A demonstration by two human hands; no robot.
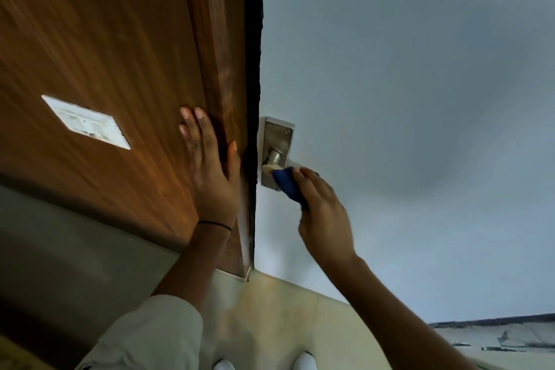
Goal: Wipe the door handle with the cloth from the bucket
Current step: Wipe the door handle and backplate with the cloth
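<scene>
A silver door handle (274,156) on a metal backplate (277,135) is fixed to the pale grey door (390,99), just right of the door's edge. My right hand (322,213) is shut on a dark blue cloth (286,182) and presses it against the lever and the lower part of the backplate. The lever's end is hidden under the cloth. My left hand (210,168) lies flat, fingers spread, on the brown wooden frame (216,69) left of the handle. No bucket is in view.
A white switch plate (87,122) sits on the brown wood panel at the left. Beige floor tiles (270,315) lie below, with my white shoe tips (303,362) at the bottom edge. A dark threshold strip (495,321) runs at the lower right.
</scene>
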